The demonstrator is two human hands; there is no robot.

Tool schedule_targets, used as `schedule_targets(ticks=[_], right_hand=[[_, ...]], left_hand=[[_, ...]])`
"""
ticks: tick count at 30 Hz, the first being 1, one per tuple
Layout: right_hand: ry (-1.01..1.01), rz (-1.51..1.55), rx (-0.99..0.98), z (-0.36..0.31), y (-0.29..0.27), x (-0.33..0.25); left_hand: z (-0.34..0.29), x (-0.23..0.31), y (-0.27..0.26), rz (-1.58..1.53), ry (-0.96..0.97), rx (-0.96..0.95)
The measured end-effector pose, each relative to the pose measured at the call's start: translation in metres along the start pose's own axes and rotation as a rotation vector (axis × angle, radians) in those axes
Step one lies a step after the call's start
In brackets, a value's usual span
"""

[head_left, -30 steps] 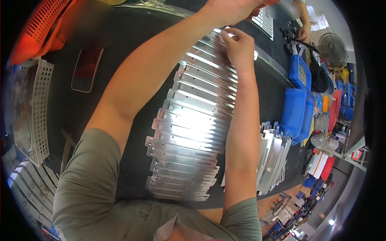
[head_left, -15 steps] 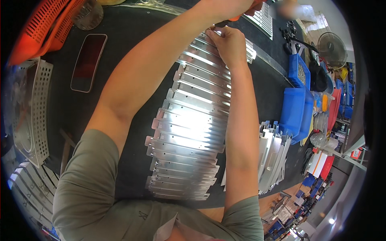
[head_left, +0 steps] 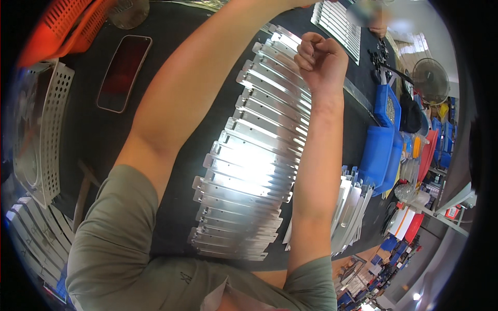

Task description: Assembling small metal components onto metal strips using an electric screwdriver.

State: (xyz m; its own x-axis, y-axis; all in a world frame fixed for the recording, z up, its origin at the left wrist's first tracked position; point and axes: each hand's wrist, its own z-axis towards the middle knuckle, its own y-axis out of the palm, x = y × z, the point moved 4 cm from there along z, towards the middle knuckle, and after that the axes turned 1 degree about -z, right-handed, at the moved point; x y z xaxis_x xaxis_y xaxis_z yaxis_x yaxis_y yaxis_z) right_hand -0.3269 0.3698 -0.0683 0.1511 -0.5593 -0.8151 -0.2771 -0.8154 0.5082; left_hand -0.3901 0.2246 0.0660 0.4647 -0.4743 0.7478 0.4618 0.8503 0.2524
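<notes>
A long row of overlapping shiny metal strips (head_left: 244,155), with tabs and small holes along their ends, lies on the black table. Over the far right part of this row is my right hand (head_left: 322,62), palm turned up and fingers curled in. Whatever it may hold is too small or too hidden to name. My left arm (head_left: 192,78) reaches across to the top edge of the picture. Only a sliver of my left hand (head_left: 306,2) shows there, so its fingers and anything in them are cut off.
A phone (head_left: 124,73) lies on the left by a white perforated basket (head_left: 52,129) and orange baskets (head_left: 78,41). Right of my right forearm are more metal strips (head_left: 350,212) and blue bins (head_left: 381,155). A slatted white panel (head_left: 340,31) and a fan (head_left: 430,80) stand farther off.
My right hand has come off the far metal strips and moved right, its fingers now curled. My left hand, with an orange-and-black thing by it before, has gone up mostly out of view.
</notes>
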Motion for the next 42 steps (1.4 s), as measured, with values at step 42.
schedule_targets(ticks=[42], right_hand=[[0.032,0.313,-0.014,-0.258,0.113,-0.006]], left_hand=[[-0.157,0.092,-0.037,-0.069,-0.764,-0.208]])
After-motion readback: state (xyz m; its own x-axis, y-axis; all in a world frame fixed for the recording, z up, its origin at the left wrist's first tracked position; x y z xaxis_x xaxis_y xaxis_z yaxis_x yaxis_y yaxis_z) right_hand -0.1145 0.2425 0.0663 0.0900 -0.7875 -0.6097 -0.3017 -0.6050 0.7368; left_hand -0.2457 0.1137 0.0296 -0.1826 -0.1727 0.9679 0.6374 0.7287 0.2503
